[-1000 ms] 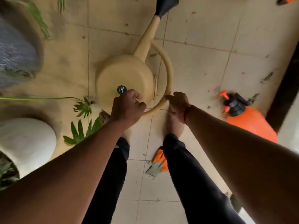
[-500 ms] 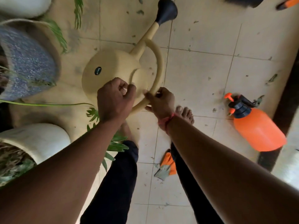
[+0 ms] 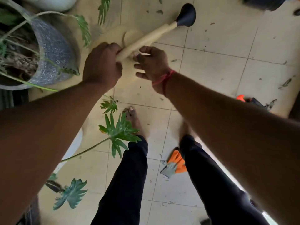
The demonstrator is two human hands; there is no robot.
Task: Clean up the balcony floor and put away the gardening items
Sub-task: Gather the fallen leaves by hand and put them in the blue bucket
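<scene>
An orange-and-grey glove [image 3: 174, 165] is seen on the tiled floor [image 3: 211, 70], beside the bare feet. Farther out, the cream watering can [image 3: 146, 40] is gripped by its spout in the left hand [image 3: 101, 66]. The right hand [image 3: 153, 62] is held just beside it, fingers loosely spread. The can is found toward the floor's far-left corner, near a speckled pot [image 3: 53, 51].

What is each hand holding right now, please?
Left hand: grips the watering can by its spout.
Right hand: beside the can, grip cannot be told.

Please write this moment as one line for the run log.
left hand: grips watering can | right hand: beside it, grip unclear | floor: glove, leaf scraps
</scene>
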